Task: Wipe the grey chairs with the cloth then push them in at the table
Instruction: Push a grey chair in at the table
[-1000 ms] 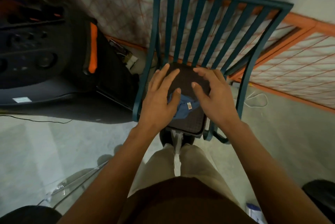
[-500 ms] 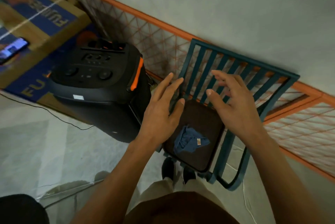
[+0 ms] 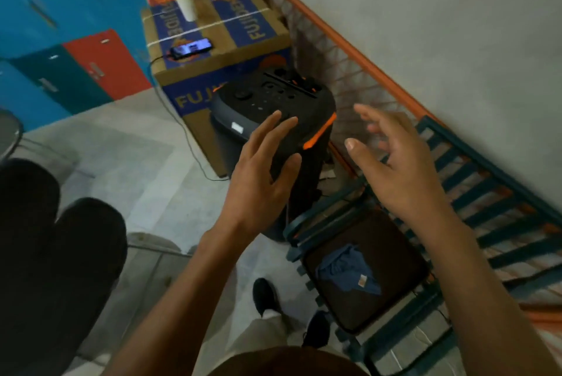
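A teal slatted metal chair [image 3: 498, 211] with a dark seat pad [image 3: 392, 257] stands against the wall at the lower right. A crumpled blue cloth [image 3: 346, 272] lies loose on the seat. My left hand [image 3: 258, 175] hovers with fingers spread in front of a black speaker, well above the seat. My right hand [image 3: 398, 162] is also spread, above the chair's left side. Neither hand touches the cloth or the chair.
A black speaker [image 3: 270, 114] with orange trim stands left of the chair, backed by a cardboard box [image 3: 219, 44] carrying a phone [image 3: 190, 48] and a white cup [image 3: 185, 4]. Blue and red lockers [image 3: 60, 41] line the far left. A dark chair seat [image 3: 45, 254] fills the lower left.
Both hands lifted off the cloth and the seat and rose up and apart. My view swung left, bringing the speaker, box and lockers into sight. The cloth stayed on the seat.
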A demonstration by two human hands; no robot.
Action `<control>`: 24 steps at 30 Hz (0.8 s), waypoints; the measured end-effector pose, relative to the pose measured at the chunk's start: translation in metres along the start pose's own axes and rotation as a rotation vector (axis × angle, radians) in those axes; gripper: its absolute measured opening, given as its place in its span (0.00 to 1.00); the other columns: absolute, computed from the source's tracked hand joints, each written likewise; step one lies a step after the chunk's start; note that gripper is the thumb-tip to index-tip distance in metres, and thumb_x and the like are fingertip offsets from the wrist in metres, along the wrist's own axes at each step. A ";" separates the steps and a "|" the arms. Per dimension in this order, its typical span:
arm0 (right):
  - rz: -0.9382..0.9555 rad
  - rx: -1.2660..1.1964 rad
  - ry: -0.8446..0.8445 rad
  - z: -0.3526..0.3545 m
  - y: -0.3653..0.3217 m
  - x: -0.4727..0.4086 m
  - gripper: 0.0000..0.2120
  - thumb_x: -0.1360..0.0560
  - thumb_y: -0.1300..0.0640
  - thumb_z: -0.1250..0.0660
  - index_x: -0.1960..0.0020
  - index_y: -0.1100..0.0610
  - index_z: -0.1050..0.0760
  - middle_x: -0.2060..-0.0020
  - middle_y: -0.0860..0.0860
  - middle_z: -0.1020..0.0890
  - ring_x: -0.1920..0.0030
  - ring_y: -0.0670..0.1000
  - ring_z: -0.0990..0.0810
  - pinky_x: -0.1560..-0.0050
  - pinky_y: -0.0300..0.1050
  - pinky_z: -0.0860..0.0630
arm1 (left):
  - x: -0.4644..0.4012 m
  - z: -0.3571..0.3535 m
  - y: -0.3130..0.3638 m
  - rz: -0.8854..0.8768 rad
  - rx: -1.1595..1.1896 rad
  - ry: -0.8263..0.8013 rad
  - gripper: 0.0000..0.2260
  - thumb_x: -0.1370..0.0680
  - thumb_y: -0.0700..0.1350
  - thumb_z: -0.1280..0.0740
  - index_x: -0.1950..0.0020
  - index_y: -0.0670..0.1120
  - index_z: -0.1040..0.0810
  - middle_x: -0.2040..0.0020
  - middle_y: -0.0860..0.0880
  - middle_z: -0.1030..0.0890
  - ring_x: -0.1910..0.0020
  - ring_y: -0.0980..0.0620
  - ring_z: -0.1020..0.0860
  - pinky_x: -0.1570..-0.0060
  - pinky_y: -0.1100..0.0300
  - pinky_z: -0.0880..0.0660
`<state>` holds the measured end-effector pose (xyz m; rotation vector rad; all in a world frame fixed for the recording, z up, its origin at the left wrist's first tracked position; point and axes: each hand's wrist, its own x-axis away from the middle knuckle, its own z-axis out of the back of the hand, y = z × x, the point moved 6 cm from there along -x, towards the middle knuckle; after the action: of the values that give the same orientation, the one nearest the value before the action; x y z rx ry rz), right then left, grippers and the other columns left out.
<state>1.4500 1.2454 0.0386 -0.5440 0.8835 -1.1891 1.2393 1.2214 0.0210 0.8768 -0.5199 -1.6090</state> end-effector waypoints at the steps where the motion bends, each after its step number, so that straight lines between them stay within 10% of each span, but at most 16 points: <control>1: 0.024 -0.024 -0.035 -0.011 -0.009 -0.004 0.22 0.19 0.49 0.33 0.26 0.46 0.30 0.37 0.44 0.28 0.35 0.40 0.27 0.36 0.37 0.28 | 0.006 0.013 -0.005 0.022 -0.018 0.032 0.24 0.16 0.49 0.34 0.21 0.58 0.34 0.18 0.58 0.41 0.20 0.55 0.40 0.27 0.49 0.31; 7: 0.192 -0.116 -0.251 -0.090 -0.075 -0.022 0.22 0.19 0.50 0.33 0.26 0.49 0.30 0.34 0.45 0.29 0.34 0.42 0.27 0.35 0.39 0.28 | 0.053 0.098 -0.038 0.192 -0.119 0.241 0.23 0.17 0.49 0.35 0.21 0.58 0.34 0.19 0.57 0.40 0.23 0.55 0.36 0.32 0.69 0.31; 12: 0.315 -0.170 -0.358 -0.152 -0.140 -0.021 0.21 0.20 0.51 0.32 0.27 0.50 0.28 0.35 0.45 0.27 0.34 0.41 0.27 0.33 0.44 0.27 | 0.106 0.166 -0.072 0.317 -0.144 0.418 0.23 0.17 0.51 0.35 0.22 0.60 0.33 0.20 0.59 0.38 0.23 0.54 0.34 0.29 0.42 0.28; 24: 0.452 -0.184 -0.627 -0.318 -0.272 0.017 0.21 0.20 0.49 0.33 0.27 0.48 0.28 0.31 0.46 0.28 0.33 0.42 0.29 0.39 0.29 0.34 | 0.219 0.302 -0.153 0.489 -0.212 0.694 0.22 0.18 0.50 0.33 0.24 0.57 0.30 0.23 0.57 0.34 0.25 0.57 0.35 0.27 0.45 0.30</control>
<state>1.0385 1.1711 0.0639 -0.7631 0.5296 -0.4769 0.8987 1.0057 0.0384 0.9843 -0.0531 -0.8207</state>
